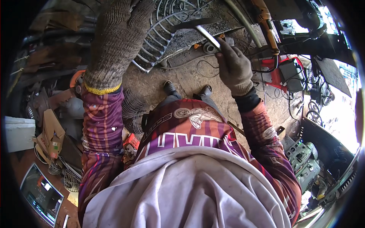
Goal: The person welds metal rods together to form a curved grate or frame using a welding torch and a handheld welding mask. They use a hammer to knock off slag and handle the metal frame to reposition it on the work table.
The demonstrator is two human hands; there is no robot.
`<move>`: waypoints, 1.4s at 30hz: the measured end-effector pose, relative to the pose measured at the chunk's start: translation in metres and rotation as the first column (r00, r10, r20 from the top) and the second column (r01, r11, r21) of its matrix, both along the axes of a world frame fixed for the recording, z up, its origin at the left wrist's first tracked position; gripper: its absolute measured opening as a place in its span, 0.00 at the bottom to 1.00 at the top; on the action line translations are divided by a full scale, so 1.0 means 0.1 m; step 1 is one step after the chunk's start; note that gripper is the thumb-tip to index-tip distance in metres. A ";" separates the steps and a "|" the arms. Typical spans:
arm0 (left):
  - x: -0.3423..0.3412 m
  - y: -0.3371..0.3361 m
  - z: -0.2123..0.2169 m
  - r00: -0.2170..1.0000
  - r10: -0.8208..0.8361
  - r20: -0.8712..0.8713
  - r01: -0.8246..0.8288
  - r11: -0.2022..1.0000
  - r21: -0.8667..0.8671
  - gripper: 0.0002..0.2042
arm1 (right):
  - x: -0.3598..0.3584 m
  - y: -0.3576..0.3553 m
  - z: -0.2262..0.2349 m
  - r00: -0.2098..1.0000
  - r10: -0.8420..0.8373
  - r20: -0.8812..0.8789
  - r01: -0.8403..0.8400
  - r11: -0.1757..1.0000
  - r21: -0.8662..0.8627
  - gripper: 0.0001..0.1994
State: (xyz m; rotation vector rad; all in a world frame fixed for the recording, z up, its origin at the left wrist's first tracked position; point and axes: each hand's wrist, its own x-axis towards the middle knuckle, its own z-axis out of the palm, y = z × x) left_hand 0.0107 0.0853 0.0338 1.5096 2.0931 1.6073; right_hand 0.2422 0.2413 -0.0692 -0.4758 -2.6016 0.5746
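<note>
My right hand [234,68], in a knitted work glove, is closed round the pale metal handle of a chipping hammer [207,36]. The hammer's long, dark, slightly curved head lies above the edge of a wire rack [161,36] made of bent metal rods. My left hand [121,38], in a thick grey-brown glove with a yellow cuff, reaches to the top edge just left of the rack. Its fingertips are cut off there, so its grip on the rack, if any, cannot be made out. Beneath the rack is a dark, dirty metal work surface [224,17].
Loose cables run over the concrete floor [152,81] around my feet. An orange-handled tool [262,15] hangs at the upper right, above a red case [275,78]. Bent wire pieces [133,108] lie by my left leg. Cardboard [51,133] and a white block [19,133] are farther left; metal machine parts [306,163] stand right.
</note>
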 end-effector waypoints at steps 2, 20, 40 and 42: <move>-0.05 0.00 -0.03 1.000 0.020 -0.015 -0.020 0.999 -0.029 0.18 | -0.03 0.00 0.00 0.991 0.022 0.133 -0.022 1.000 -0.004 0.17; -0.17 -0.07 -0.31 0.982 0.090 0.165 -0.088 0.996 -0.021 0.22 | 0.24 -0.16 -0.12 0.995 -0.095 -0.033 0.089 0.984 -0.155 0.19; -0.35 -0.16 -0.41 0.939 0.171 0.300 -0.162 0.985 -0.054 0.25 | 0.19 -0.42 -0.12 0.970 -0.242 -0.029 0.218 0.915 -0.340 0.17; -0.05 -0.08 -0.23 0.911 0.186 0.367 -0.183 0.982 -0.041 0.25 | 0.31 -0.38 -0.19 0.982 -0.182 0.060 0.191 0.929 -0.318 0.18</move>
